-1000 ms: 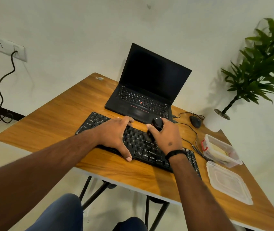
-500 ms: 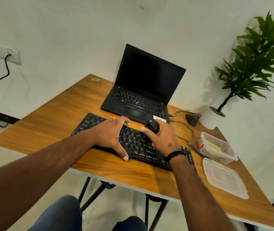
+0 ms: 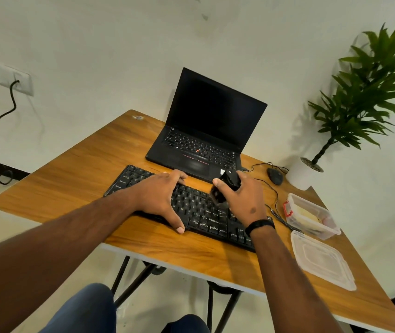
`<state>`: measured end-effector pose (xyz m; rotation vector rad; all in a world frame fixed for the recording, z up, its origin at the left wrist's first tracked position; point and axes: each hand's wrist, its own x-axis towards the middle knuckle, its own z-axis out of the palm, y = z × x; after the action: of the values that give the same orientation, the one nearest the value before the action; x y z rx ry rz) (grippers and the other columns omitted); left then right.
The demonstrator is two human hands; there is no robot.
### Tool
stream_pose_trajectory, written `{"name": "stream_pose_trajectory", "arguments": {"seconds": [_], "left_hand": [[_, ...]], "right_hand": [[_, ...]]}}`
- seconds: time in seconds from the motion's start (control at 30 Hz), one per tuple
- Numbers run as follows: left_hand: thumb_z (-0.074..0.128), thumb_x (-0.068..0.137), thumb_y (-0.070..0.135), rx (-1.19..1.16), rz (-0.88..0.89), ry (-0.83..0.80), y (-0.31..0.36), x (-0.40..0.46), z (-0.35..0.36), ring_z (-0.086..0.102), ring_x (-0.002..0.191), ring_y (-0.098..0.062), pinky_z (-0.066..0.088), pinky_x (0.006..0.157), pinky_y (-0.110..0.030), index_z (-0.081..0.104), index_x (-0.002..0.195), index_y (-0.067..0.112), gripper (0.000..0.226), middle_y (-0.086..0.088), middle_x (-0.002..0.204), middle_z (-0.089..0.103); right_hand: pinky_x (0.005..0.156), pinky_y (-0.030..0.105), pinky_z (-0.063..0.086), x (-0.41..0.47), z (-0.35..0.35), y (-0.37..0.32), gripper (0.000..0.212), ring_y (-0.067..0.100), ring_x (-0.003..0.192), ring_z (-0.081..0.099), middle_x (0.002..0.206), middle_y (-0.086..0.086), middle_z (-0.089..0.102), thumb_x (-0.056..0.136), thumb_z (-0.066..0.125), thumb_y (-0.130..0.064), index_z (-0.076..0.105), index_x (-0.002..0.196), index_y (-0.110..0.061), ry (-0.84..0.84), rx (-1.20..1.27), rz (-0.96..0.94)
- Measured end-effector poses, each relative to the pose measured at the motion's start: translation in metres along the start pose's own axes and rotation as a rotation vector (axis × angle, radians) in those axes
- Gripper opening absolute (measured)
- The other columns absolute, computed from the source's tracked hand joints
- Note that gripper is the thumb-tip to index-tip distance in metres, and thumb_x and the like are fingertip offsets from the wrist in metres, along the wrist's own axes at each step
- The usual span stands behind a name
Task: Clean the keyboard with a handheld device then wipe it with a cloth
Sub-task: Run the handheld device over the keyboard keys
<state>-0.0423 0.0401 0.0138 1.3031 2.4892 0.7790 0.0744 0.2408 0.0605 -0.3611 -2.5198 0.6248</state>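
We logged: left hand [image 3: 159, 195] spread flat, bracing keyboard [image 3: 199, 212] — right hand [image 3: 242, 199] gripped black handheld device [image 3: 224, 187] over keys.

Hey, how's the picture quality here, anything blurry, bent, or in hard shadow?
Head view: the handheld device in the right hand is smeared by motion blur; the left hand on the keyboard is fairly sharp; wide-angle distortion bows the table edges; the potted plant casts a soft shadow on the wall; the laptop screen is dark, without glare.
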Motion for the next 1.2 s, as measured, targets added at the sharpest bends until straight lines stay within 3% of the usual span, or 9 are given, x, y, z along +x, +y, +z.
{"name": "stream_pose_trajectory", "arguments": {"seconds": [0.1,0.23,0.4,0.47,0.77,0.93,1.03,1.1,1.2], "left_hand": [[0.094,0.043,0.066,0.003,-0.001,-0.003,0.001,0.0,-0.001,0.04,0.138,-0.018,0.034,0.114,-0.035,0.022,0.153,0.024,0.139,0.007,0.153,0.04],[0.094,0.044,0.066,0.003,-0.005,-0.002,0.001,0.0,-0.001,0.038,0.139,-0.018,0.034,0.115,-0.036,0.021,0.154,0.024,0.139,0.006,0.154,0.039],[0.094,0.044,0.066,0.012,-0.004,-0.002,0.002,-0.001,-0.001,0.038,0.14,-0.018,0.034,0.116,-0.037,0.021,0.154,0.023,0.139,0.006,0.154,0.039],[0.094,0.044,0.066,0.008,-0.003,-0.003,0.002,-0.001,0.0,0.038,0.14,-0.018,0.034,0.116,-0.037,0.021,0.155,0.023,0.139,0.006,0.155,0.039],[0.093,0.043,0.069,0.016,-0.001,-0.004,0.001,-0.001,0.0,0.037,0.141,-0.019,0.034,0.117,-0.04,0.021,0.154,0.024,0.14,0.006,0.155,0.038],[0.092,0.045,0.069,0.027,0.001,-0.002,0.001,-0.001,0.0,0.037,0.141,-0.019,0.033,0.117,-0.038,0.02,0.154,0.023,0.139,0.005,0.156,0.038],[0.092,0.044,0.069,0.028,0.002,-0.007,0.001,0.0,-0.001,0.037,0.141,-0.019,0.033,0.117,-0.038,0.02,0.154,0.023,0.139,0.005,0.155,0.038],[0.093,0.045,0.068,0.03,0.004,-0.006,0.001,0.0,-0.001,0.037,0.141,-0.019,0.033,0.117,-0.037,0.02,0.155,0.023,0.139,0.005,0.155,0.038],[0.092,0.045,0.069,0.028,0.01,0.0,0.001,0.0,0.0,0.037,0.141,-0.019,0.033,0.117,-0.038,0.02,0.154,0.022,0.139,0.005,0.155,0.038]], "right_hand": [[0.059,0.015,0.045,-0.006,0.005,0.002,0.023,0.008,0.075,0.059,0.079,-0.007,0.062,0.089,0.066,-0.045,0.058,0.087,-0.023,0.074,-0.004,0.043],[0.052,0.02,0.048,0.0,-0.014,0.004,0.024,0.014,0.067,0.065,0.073,-0.002,0.066,0.085,0.072,-0.034,0.062,0.081,-0.013,-0.202,0.061,0.199],[0.05,0.01,0.034,-0.001,-0.013,0.003,0.025,0.003,0.061,0.054,0.067,-0.008,0.058,0.088,0.068,-0.038,0.058,0.074,-0.02,-0.111,-0.064,0.113],[0.048,0.01,0.036,-0.002,-0.015,0.003,0.025,0.007,0.06,0.057,0.067,-0.006,0.06,0.086,0.071,-0.035,0.06,0.073,-0.017,-0.195,-0.018,0.138],[0.047,0.006,0.038,-0.004,-0.018,-0.001,0.024,0.006,0.061,0.056,0.068,-0.006,0.06,0.086,0.071,-0.035,0.059,0.074,-0.018,-0.171,-0.018,0.081],[0.051,0.02,0.048,-0.005,-0.013,0.0,0.029,0.017,0.062,0.063,0.072,0.007,0.067,0.087,0.07,-0.034,0.062,0.077,-0.009,-0.248,0.039,0.117],[0.046,0.014,0.042,-0.004,-0.014,-0.001,0.029,0.011,0.054,0.06,0.069,0.004,0.065,0.088,0.07,-0.034,0.06,0.073,-0.011,-0.175,0.049,0.101],[0.041,0.013,0.04,-0.006,-0.012,-0.004,0.028,0.005,0.046,0.057,0.07,0.007,0.067,0.088,0.071,-0.031,0.062,0.077,-0.006,-0.252,0.093,0.124],[0.046,0.017,0.044,-0.008,-0.008,-0.004,0.032,0.012,0.056,0.063,0.073,0.008,0.069,0.088,0.07,-0.035,0.064,0.079,-0.005,-0.195,0.096,0.104]]}}
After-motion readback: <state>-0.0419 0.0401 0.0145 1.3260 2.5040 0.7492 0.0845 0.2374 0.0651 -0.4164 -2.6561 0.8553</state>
